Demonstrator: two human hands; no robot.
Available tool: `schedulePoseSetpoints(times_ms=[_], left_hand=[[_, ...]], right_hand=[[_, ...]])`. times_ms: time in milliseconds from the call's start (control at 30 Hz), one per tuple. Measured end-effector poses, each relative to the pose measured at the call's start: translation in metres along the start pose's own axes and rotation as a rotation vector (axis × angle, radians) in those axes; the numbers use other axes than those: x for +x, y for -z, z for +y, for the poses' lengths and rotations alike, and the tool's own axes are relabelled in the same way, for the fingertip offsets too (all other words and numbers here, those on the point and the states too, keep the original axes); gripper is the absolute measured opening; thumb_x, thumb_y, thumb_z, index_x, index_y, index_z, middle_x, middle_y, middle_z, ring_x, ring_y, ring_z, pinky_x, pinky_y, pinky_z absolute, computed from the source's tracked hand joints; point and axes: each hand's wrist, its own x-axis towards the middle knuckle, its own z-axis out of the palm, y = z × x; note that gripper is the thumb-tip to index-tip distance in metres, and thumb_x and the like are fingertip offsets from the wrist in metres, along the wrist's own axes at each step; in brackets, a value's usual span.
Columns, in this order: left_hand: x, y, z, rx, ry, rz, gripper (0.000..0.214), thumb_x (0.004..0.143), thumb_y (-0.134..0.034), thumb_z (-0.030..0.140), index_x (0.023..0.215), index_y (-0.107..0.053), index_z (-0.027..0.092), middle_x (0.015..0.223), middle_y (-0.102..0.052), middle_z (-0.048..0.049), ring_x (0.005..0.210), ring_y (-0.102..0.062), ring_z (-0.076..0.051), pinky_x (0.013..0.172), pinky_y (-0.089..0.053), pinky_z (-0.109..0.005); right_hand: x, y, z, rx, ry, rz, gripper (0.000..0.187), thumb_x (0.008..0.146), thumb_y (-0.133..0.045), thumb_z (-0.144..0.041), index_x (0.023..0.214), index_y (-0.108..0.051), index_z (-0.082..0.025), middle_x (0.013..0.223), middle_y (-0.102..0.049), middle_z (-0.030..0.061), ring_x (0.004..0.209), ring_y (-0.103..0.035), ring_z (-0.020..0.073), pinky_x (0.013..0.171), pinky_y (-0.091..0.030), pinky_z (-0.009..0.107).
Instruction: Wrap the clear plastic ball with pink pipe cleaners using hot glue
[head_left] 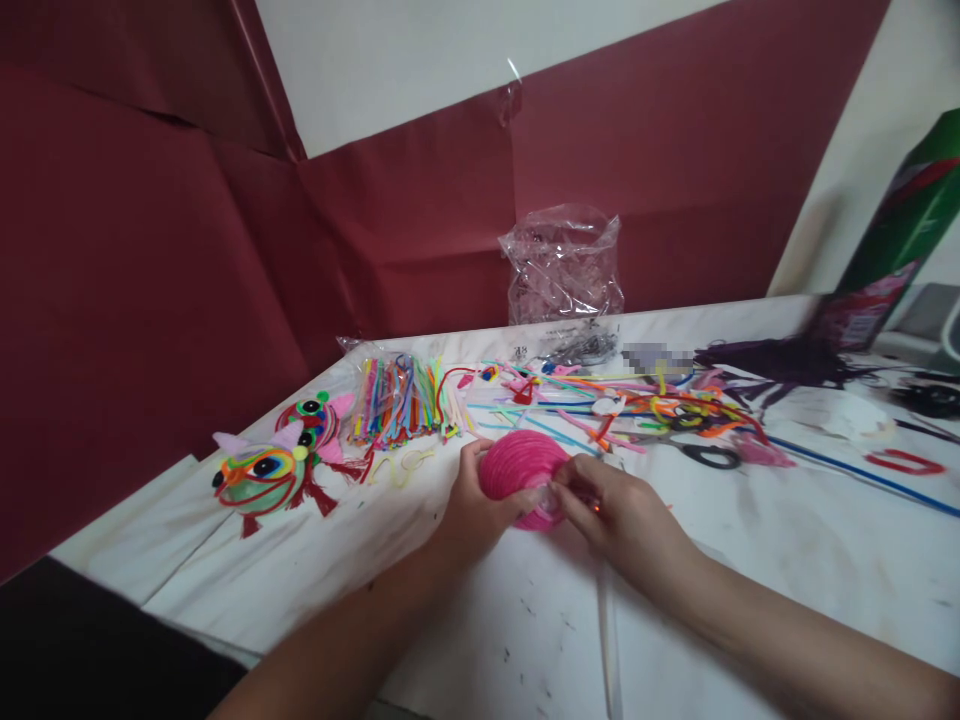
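A pink round paper lantern [519, 472] rests on the white table [750, 560] at the centre. My left hand [474, 508] cups its left and near side, fingers curled around it. My right hand [616, 510] pinches at the lantern's right edge with fingertips pressed together; what they pinch is too small to make out. Just behind the lantern lie several loose coloured pipe cleaners [600, 405].
Two finished fish-like lanterns [264, 478] with big eyes sit at the left. A bundle of coloured pipe cleaners [397, 400] lies behind them. A clear plastic bag [564, 268] stands against the dark red backdrop. A green box [892, 250] is at the far right.
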Motion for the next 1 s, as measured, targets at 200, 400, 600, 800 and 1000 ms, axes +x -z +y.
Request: schedulePoseSetpoints(times_ms=[200, 400, 600, 800, 1000], left_hand=[[-0.0003, -0.0014, -0.0006, -0.098, -0.012, 0.032, 0.087, 0.051, -0.086, 0.034, 0.126, -0.043, 0.021, 0.115, -0.059, -0.0102, 0.105, -0.061, -0.028, 0.088, -0.05, -0.038], [-0.0004, -0.0009, -0.0029, -0.116, -0.039, -0.016, 0.09, 0.052, -0.085, 0.031, 0.129, -0.038, 0.022, 0.124, -0.051, -0.0113, 0.105, -0.06, -0.027, 0.087, -0.05, -0.037], [-0.0005, -0.0002, -0.0022, -0.079, -0.064, 0.0, 0.083, 0.053, -0.085, 0.031, 0.121, -0.04, 0.022, 0.117, -0.053, -0.0084, 0.098, -0.06, -0.024, 0.082, -0.051, -0.035], [-0.0033, -0.0011, 0.0026, -0.015, -0.078, 0.056, 0.081, 0.049, -0.088, 0.033, 0.116, -0.042, 0.022, 0.114, -0.055, -0.0089, 0.097, -0.06, -0.025, 0.083, -0.05, -0.036], [-0.0048, -0.0023, 0.004, -0.001, -0.079, 0.068, 0.076, 0.049, -0.087, 0.033, 0.111, -0.045, 0.022, 0.108, -0.056, -0.0066, 0.096, -0.06, -0.024, 0.083, -0.049, -0.035]], right_hand=[[-0.001, 0.0005, -0.0014, 0.032, 0.01, 0.043, 0.014, 0.088, -0.047, -0.029, 0.078, -0.056, -0.024, 0.065, -0.068, 0.0013, 0.055, -0.062, 0.0163, 0.053, -0.048, 0.027], [-0.0019, -0.0005, -0.001, 0.083, -0.056, 0.003, 0.018, 0.088, -0.049, -0.032, 0.075, -0.056, -0.024, 0.063, -0.065, 0.0002, 0.056, -0.061, 0.0167, 0.053, -0.047, 0.028], [-0.0034, -0.0009, -0.0016, 0.033, -0.003, 0.023, 0.016, 0.088, -0.048, -0.029, 0.074, -0.055, -0.024, 0.064, -0.067, 0.0011, 0.055, -0.062, 0.0167, 0.052, -0.048, 0.027], [-0.0041, -0.0021, -0.0051, -0.019, 0.084, 0.068, 0.017, 0.087, -0.047, -0.025, 0.071, -0.052, -0.024, 0.062, -0.066, 0.0015, 0.053, -0.062, 0.0162, 0.049, -0.047, 0.026], [-0.0053, -0.0039, -0.0041, -0.053, 0.135, 0.063, 0.017, 0.087, -0.047, -0.024, 0.071, -0.052, -0.024, 0.061, -0.065, 0.0013, 0.052, -0.062, 0.0164, 0.048, -0.046, 0.026]])
